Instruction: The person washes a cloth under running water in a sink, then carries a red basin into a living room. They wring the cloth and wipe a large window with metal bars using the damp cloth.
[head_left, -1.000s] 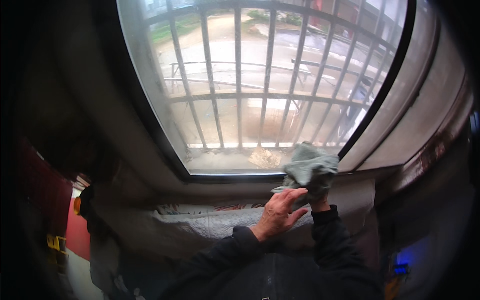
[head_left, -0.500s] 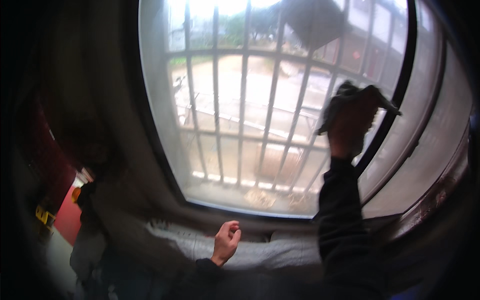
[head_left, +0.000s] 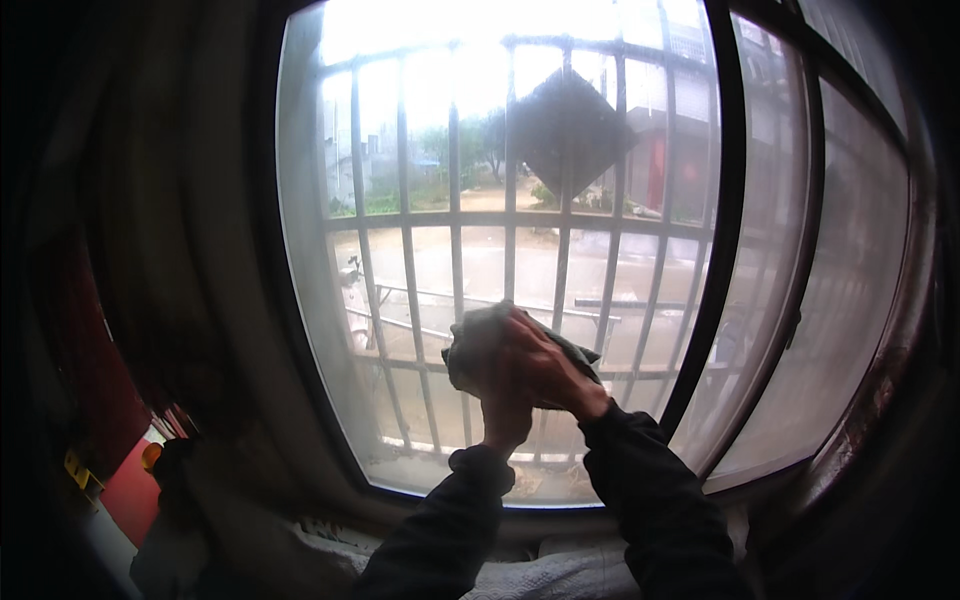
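Observation:
A dark grey-green cloth (head_left: 476, 342) is bunched in front of the lower middle of a window pane (head_left: 480, 245). My right hand (head_left: 553, 368) lies across the cloth with its fingers closed on it, and a corner of the fabric sticks out on the right. Close against it, my left hand (head_left: 506, 412) also grips the cloth; its fingers are partly hidden by the fabric and my right hand. Both forearms, in dark sleeves, reach up from the lower edge.
A dark frame (head_left: 722, 215) borders the pane, with another sash (head_left: 850, 270) to the right. Metal bars (head_left: 510, 218) and a dark diamond-shaped piece (head_left: 570, 132) show at the window. Pale sheeting (head_left: 560, 578) lies below the sill. Red and yellow objects stand at lower left.
My right hand has moved the cloth from the pane's right side down and left to its lower middle. My left hand has risen from below the sill to join it. The view has shifted.

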